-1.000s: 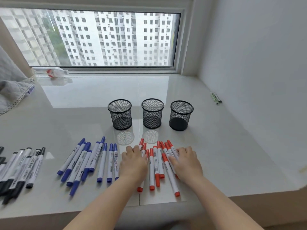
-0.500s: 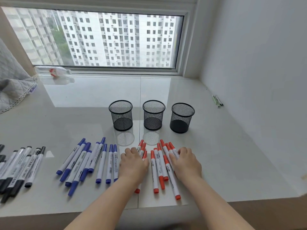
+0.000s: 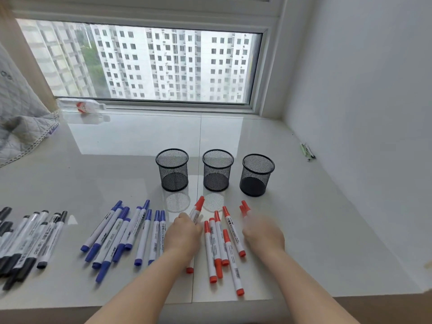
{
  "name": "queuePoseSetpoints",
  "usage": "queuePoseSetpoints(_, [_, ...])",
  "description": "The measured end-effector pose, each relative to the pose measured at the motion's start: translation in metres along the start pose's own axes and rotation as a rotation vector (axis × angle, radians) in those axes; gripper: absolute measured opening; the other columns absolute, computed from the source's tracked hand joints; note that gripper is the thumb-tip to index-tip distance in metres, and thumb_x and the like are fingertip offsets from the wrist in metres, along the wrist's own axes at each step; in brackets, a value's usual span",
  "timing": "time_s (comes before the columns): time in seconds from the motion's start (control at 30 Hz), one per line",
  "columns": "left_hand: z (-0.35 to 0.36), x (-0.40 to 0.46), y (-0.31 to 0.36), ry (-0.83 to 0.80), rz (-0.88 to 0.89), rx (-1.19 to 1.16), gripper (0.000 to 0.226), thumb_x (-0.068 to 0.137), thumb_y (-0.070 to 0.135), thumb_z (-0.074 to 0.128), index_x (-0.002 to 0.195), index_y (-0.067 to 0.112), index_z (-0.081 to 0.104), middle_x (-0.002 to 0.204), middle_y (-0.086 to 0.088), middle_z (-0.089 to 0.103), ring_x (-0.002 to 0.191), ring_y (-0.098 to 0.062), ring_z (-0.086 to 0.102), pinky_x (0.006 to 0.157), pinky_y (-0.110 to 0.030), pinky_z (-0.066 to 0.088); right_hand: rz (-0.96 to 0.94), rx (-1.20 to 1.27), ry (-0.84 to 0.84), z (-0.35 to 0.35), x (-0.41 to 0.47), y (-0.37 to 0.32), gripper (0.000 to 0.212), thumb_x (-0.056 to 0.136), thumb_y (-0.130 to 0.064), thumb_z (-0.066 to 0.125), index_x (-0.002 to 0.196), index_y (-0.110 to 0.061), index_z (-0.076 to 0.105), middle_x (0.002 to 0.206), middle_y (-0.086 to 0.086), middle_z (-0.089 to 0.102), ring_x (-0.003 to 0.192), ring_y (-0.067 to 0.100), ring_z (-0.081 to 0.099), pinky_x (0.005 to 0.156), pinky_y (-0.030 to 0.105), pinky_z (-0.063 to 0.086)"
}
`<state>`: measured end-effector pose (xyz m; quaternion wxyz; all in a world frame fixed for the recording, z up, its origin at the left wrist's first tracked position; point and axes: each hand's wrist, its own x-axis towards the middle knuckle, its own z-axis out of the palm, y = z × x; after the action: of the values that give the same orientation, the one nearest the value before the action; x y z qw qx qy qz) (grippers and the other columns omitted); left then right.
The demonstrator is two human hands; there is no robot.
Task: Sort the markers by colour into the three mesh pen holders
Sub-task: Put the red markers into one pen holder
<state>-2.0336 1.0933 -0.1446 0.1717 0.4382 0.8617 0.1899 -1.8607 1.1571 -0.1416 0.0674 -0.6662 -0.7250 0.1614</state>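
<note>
Step in hand: gathering the red-capped white markers (image 3: 219,244) from the table (image 3: 304,230), left hand (image 3: 184,237) gripping some, right hand (image 3: 264,235) blurred but seemingly holding two; next, carry them ahead to the three empty black mesh pen holders (image 3: 217,170).

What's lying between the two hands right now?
In the head view, five loose red markers lie on the white surface between the left hand and the right hand, caps pointing toward the mesh holders.
</note>
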Motion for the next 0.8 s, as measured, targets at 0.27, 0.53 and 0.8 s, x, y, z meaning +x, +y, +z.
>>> queuePoseSetpoints(0.27, [-0.021, 0.009, 0.017, 0.053, 0.007, -0.242, 0.024, 0.096, 0.026, 0.041, 0.109, 0.005, 0.043, 0.100, -0.014, 0.055, 0.087, -0.029, 0.060, 0.072, -0.041, 0.050, 0.038, 0.374, 0.005, -0.013, 0.008, 0.014, 0.032, 0.074, -0.031, 0.054, 0.053, -0.020, 0.033, 0.052, -0.006, 0.041, 0.049, 0.015, 0.039, 0.044, 0.026, 0.025])
queuePoseSetpoints(0.53, [-0.053, 0.028, 0.099, 0.145, 0.347, -0.413, 0.029, 0.086, 0.037, 0.057, 0.065, 0.024, 0.041, 0.063, 0.007, 0.049, 0.057, -0.008, 0.045, 0.049, -0.020, 0.030, -0.133, 0.602, 0.302, -0.082, 0.038, 0.000, 0.034, 0.074, -0.022, 0.059, 0.048, -0.018, 0.037, 0.045, -0.003, 0.041, 0.046, 0.019, 0.040, 0.047, 0.038, 0.047])
queuePoseSetpoints(0.8, [-0.059, 0.084, 0.188, -0.073, 0.277, -1.064, 0.018, 0.090, 0.034, 0.057, 0.084, 0.019, 0.050, 0.076, 0.000, 0.060, 0.069, -0.010, 0.062, 0.067, -0.026, 0.051, -0.095, 1.018, 0.466, -0.135, 0.111, -0.009, 0.035, 0.078, -0.035, 0.047, 0.056, -0.008, 0.049, 0.050, 0.001, 0.049, 0.050, 0.020, 0.051, 0.056, 0.037, 0.045])
